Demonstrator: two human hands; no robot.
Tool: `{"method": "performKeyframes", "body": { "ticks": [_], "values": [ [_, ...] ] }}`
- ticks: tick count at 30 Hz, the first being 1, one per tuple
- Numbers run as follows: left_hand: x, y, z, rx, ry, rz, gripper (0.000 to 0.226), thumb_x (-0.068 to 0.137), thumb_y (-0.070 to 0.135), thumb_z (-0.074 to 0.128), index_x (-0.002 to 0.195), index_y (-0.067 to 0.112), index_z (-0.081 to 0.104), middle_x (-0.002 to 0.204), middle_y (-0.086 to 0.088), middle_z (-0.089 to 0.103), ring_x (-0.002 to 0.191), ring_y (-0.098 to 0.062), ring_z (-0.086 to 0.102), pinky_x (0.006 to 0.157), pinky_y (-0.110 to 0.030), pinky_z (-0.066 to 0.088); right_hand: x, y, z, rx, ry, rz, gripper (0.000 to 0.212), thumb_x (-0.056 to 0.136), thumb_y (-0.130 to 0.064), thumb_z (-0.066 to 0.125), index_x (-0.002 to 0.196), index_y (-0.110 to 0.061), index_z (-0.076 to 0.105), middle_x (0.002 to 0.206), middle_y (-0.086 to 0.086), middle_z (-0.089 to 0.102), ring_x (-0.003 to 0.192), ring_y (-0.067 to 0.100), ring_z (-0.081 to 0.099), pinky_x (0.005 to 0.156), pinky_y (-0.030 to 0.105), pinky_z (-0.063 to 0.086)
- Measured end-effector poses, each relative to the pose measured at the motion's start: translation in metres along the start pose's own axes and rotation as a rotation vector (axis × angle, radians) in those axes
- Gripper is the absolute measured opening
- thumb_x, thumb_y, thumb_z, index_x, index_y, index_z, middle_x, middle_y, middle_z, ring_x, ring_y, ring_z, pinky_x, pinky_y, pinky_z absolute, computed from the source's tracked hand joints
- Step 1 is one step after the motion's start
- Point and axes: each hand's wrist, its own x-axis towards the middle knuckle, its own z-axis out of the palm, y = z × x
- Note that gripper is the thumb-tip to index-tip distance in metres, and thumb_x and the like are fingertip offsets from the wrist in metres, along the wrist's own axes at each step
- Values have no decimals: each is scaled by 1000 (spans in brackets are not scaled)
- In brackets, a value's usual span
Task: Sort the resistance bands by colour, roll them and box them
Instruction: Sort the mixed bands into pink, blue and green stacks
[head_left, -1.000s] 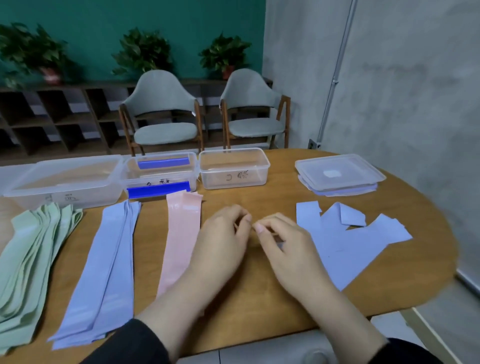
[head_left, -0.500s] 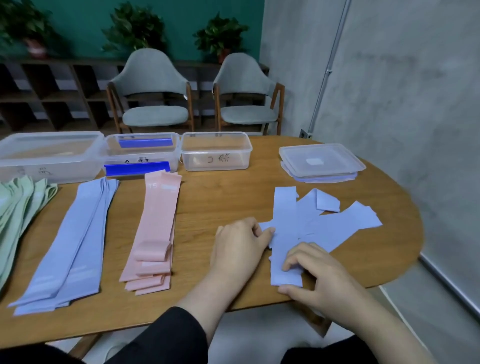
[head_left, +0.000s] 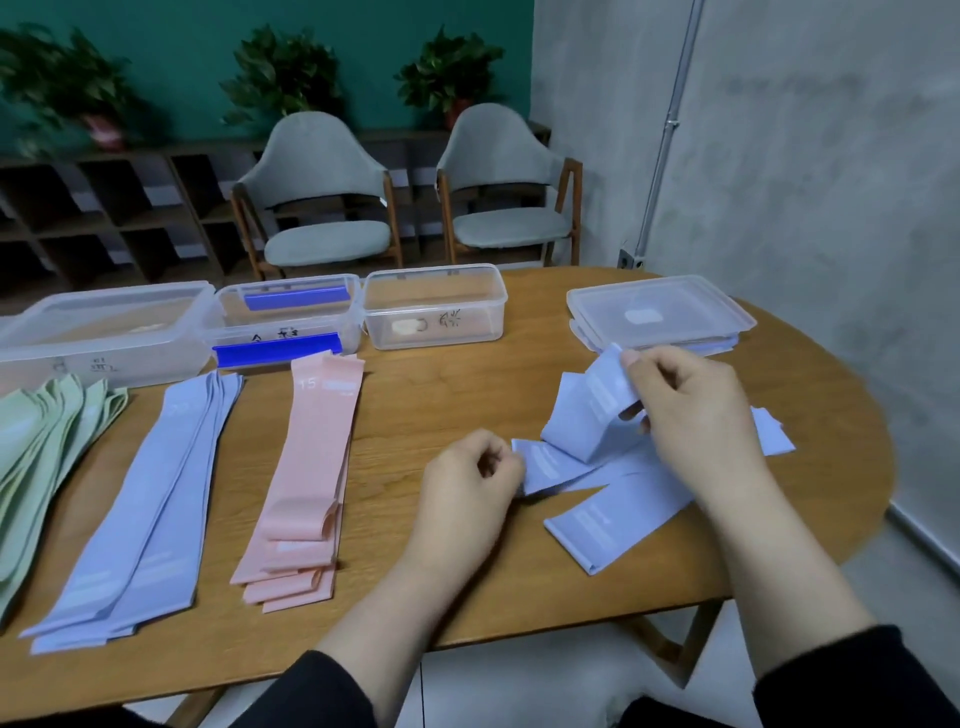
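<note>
Loose lavender bands (head_left: 618, 504) lie jumbled on the right of the wooden table (head_left: 426, 410). My right hand (head_left: 691, 410) pinches one lavender band (head_left: 592, 410) and holds its end raised off the pile. My left hand (head_left: 467, 493) grips the near end of a lavender band at the pile's left edge. Sorted stacks lie to the left: pink bands (head_left: 306, 478), lavender bands (head_left: 150, 499) and green bands (head_left: 41, 447). Three clear boxes stand at the back: a large one (head_left: 104, 332), one with blue clips (head_left: 288, 319) and a smaller one (head_left: 434, 306).
Stacked clear lids (head_left: 660, 312) rest at the back right of the table. Two grey chairs (head_left: 322, 197) stand behind the table, with shelves and potted plants along the green wall. A grey wall runs close on the right.
My right hand has lifted one lavender band up off the pile and away from me. My left hand shifted to the pile's left edge. The view has swung left.
</note>
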Motion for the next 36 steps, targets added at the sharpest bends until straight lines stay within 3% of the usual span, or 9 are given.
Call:
{"method": "performKeyframes", "body": {
  "ticks": [5, 8, 11, 16, 21, 24, 28, 33, 36],
  "values": [
    [5, 23, -8, -418, 68, -65, 20, 92, 6, 62, 72, 9, 61, 53, 3, 51, 52, -11, 44, 56, -27, 39, 0, -2, 2, 23, 55, -36, 39, 100, -31, 60, 67, -11, 59, 60, 3, 56, 59, 22, 52, 58, 34, 38],
    [4, 41, 0, -456, 59, -11, 19, 92, 5, 64, 73, 2, 61, 56, 3, 54, 55, -9, 47, 57, -20, 40, -13, -10, 8, 3, 10, -113, 28, 95, -28, 65, 69, -21, 66, 65, -12, 61, 67, 10, 56, 61, 21, 41],
    [-2, 49, 8, -478, 73, 35, 19, 91, 6, 65, 73, 2, 62, 61, -8, 57, 61, -10, 48, 58, -19, 40, -21, -10, 19, -27, -43, -126, 23, 91, -29, 66, 72, -16, 71, 71, -4, 63, 73, 14, 58, 66, 30, 45],
    [-5, 49, 8, -450, 130, 19, 21, 91, 9, 65, 70, 8, 63, 64, -12, 58, 64, -14, 50, 61, -22, 41, -23, -10, 21, -41, -56, -122, 22, 93, -27, 66, 74, -18, 72, 71, -6, 63, 74, 13, 59, 65, 26, 45],
    [-1, 51, -14, -590, 311, -49, 27, 95, 12, 61, 69, 16, 64, 71, -14, 62, 74, -39, 65, 73, -49, 56, -9, -15, 1, 178, 77, 105, 30, 99, -32, 60, 74, -18, 67, 60, 5, 65, 51, 18, 58, 60, 33, 48],
    [-3, 63, -19, -545, 256, 33, 22, 95, 18, 63, 74, 19, 67, 74, -9, 66, 80, -43, 67, 80, -55, 54, -7, -19, 3, 205, 95, 91, 25, 98, -30, 62, 77, -18, 70, 63, 2, 67, 53, 16, 60, 56, 28, 50],
    [-2, 72, -12, -493, 159, 39, 21, 93, 18, 67, 72, 19, 69, 70, -3, 68, 71, -26, 64, 75, -44, 54, -16, -26, 17, 187, -2, 20, 17, 91, -36, 66, 79, -26, 74, 74, -7, 70, 69, 7, 63, 61, 21, 51],
    [-3, 71, -6, -455, 106, 47, 19, 93, 15, 69, 75, 8, 70, 69, -10, 67, 64, -15, 59, 62, -23, 49, -24, -27, 24, 190, -141, -33, 20, 94, -30, 64, 78, -25, 75, 78, -4, 68, 78, 14, 64, 72, 34, 52],
    [-2, 65, -6, -470, 99, 26, 18, 95, 11, 64, 79, 11, 72, 76, -7, 72, 75, -22, 69, 71, -26, 55, -26, -29, 23, 188, -267, -83, 16, 94, -27, 64, 86, -34, 76, 85, -7, 66, 86, 11, 64, 72, 21, 50]
  ]
}}
